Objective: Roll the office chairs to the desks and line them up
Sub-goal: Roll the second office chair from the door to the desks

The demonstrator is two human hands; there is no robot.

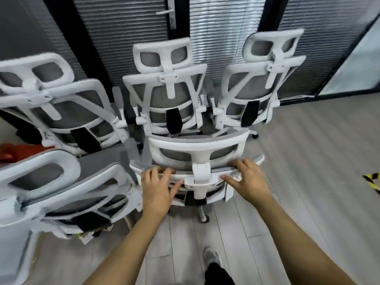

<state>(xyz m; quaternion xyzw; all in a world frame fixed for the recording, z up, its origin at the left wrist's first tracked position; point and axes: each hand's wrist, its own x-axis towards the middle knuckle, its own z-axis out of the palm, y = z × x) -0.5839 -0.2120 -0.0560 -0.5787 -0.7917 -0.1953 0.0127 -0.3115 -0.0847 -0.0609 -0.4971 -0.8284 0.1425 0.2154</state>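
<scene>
- The left hand (157,187) grips the top rail of the nearest chair (200,174). Its fingers curl over the rail's far edge, and the thumb reaches toward the centre bracket.
- The right hand (247,179) grips the same rail on the other side of the bracket. Its fingers are hooked over the top and its thumb lies along the near face.
- The two hands are apart, one on each side of the headrest post. Both bare forearms reach forward from the bottom of the view.
- The nearest chair is white-framed with grey mesh. It stands directly in front of the person with its back toward them, on a pale plank floor (298,161).
- A second chair (51,182) stands just to its left, also back-on and blurred.
- Beyond them, three matching chairs stand in a row facing a wall of closed blinds (222,27): left chair (61,103), middle chair (167,87) and right chair (265,79).
- A red object (12,152) lies at the far left.
- Yellow-and-black tape (372,181) marks the floor at the far right.
- One grey shoe (211,257) shows below.
</scene>
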